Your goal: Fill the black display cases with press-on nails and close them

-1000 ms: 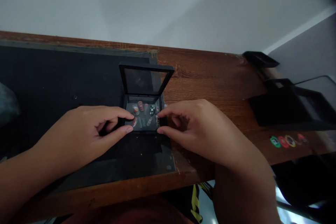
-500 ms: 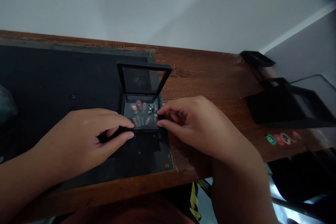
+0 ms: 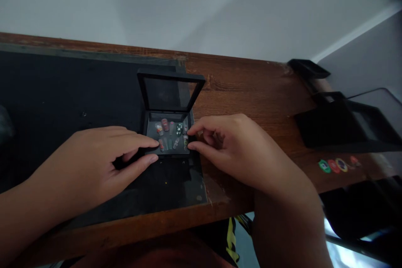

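A small black case (image 3: 147, 127) with a hinged, clear-windowed lid (image 3: 171, 92) stands open on the dark mat. Inside lie several decorated press-on nails (image 3: 165, 124) in two rough rows; one is dark with white stars (image 3: 179, 129). My left hand (image 3: 103, 159) is at the case's front left corner, index fingertip by the lower left nail and thumb near the front edge, the two apart. Along the right edge, my right hand (image 3: 229, 144) has its index fingertip and thumb apart, by the nails on that side. Its other fingers are curled.
The black mat (image 3: 63, 88) covers the left of the brown wooden table (image 3: 238, 83). To the right are round coloured stickers (image 3: 341, 165) and black objects (image 3: 345, 125) by the wall. A blurred pale thing (image 3: 4, 123) is at the far left.
The case and my left hand appear slightly further left and up in view. My left index finger and thumb are a little further apart; the right hand is almost unchanged.
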The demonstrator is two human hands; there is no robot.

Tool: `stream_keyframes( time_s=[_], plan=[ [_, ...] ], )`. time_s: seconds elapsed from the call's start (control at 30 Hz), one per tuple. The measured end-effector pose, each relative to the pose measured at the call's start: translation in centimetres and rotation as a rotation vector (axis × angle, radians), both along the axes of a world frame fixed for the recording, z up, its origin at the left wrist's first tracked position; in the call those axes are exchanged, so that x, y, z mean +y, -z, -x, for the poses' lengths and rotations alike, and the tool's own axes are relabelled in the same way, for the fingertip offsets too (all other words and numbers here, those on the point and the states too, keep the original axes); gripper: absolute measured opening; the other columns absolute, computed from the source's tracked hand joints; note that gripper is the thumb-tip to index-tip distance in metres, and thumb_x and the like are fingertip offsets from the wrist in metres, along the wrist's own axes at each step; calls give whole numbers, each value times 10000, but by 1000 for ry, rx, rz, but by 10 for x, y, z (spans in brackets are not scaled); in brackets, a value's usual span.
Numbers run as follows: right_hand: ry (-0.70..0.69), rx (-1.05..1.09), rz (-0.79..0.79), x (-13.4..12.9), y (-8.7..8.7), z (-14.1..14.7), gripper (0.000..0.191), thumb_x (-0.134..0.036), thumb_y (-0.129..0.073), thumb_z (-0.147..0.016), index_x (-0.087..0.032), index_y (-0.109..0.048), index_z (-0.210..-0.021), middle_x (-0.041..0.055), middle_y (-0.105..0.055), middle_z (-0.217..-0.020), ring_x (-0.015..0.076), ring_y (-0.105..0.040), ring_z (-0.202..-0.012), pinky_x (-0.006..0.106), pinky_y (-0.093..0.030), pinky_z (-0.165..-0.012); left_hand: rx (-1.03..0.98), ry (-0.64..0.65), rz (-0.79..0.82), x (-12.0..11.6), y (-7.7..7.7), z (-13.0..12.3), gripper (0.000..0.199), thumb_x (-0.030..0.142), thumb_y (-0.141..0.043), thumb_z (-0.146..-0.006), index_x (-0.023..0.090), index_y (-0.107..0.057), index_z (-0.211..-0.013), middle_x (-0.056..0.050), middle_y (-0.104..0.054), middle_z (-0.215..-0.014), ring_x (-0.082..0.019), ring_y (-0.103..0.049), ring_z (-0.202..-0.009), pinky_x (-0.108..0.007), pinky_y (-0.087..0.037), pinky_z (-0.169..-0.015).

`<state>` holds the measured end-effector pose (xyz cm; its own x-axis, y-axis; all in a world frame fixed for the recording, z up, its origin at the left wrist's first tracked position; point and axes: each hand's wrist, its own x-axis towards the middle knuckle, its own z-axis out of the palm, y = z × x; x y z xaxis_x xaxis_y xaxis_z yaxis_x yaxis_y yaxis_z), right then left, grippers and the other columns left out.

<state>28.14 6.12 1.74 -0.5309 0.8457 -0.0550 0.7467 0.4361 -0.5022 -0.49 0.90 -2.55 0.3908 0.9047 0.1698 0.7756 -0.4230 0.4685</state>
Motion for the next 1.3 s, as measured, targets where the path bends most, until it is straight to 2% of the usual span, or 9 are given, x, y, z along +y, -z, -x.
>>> stream_keyframes(
  time_s=[0.47,0.7,0.83,0.9,0.97,1.07,1.17,1.23,1.3],
  plan=[
    [7,-9,24,0,-1,1,97,-209,-851,-958,-256,-854,-1043,-33,-756,-767,146,-631,-688,303,-339,-652,-2,21,8,0,3,0,309,550,-656,-1064,426,-886,-1230,31,-698,-689,-178,-643,-613,-318,-460,-581],
    [23,102,53,-3,-2,2,36,-248,-851,-977,-269,-858,-1005,-43,-743,-748,141,-626,-666,307,-374,-628,-11,2,-7,-1,3,0,269,544,-650,-1070,419,-882,-1124,33,-714,-723,-165,-638,-618,-308,-482,-592],
    [71,279,-173,-4,0,3,148,-322,-808,-1034,-246,-842,-1156,39,-806,-1023,207,-722,-911,342,-531,-789,-13,-62,36,1,0,3,277,586,-669,-1038,358,-818,-987,56,-598,-608,-140,-538,-500,-298,-395,-494],
    [146,353,-359,-3,2,4,225,-312,-766,-1062,-221,-811,-1263,99,-790,-1197,258,-728,-1089,381,-569,-913,-9,-112,90,4,-3,4,332,626,-695,-995,316,-731,-881,67,-512,-554,-129,-458,-437,-301,-338,-447],
    [265,405,-443,1,6,4,313,-333,-696,-1102,-228,-762,-1388,133,-756,-1337,296,-726,-1202,408,-588,-964,-5,-144,122,7,-6,4,381,663,-722,-949,299,-657,-857,68,-491,-567,-131,-435,-428,-309,-326,-442],
    [391,471,-306,12,12,5,496,-442,-385,-1217,-302,-595,-1644,137,-672,-1586,302,-715,-1357,401,-608,-996,-11,-182,138,9,-7,2,424,709,-733,-898,301,-643,-972,39,-582,-708,-164,-519,-525,-334,-401,-504],
    [392,633,49,27,14,9,741,-429,43,-1207,-360,-430,-1773,105,-595,-1740,270,-669,-1497,419,-616,-1041,-46,-236,113,8,-3,3,530,742,-748,-884,297,-603,-1132,6,-634,-888,-199,-591,-684,-372,-500,-630],
    [382,753,217,35,16,12,812,-467,107,-1189,-348,-449,-1768,103,-592,-1754,285,-626,-1563,468,-608,-1088,-94,-228,62,8,4,5,631,744,-773,-894,296,-543,-1275,-27,-669,-1061,-234,-662,-853,-407,-561,-754],
    [379,815,314,40,20,15,785,-588,-30,-1201,-282,-533,-1719,125,-625,-1716,313,-610,-1581,489,-588,-1133,-152,-178,-3,11,13,9,783,726,-808,-904,305,-447,-1456,-85,-669,-1302,-300,-713,-1127,-464,-601,-923]
  ],
)
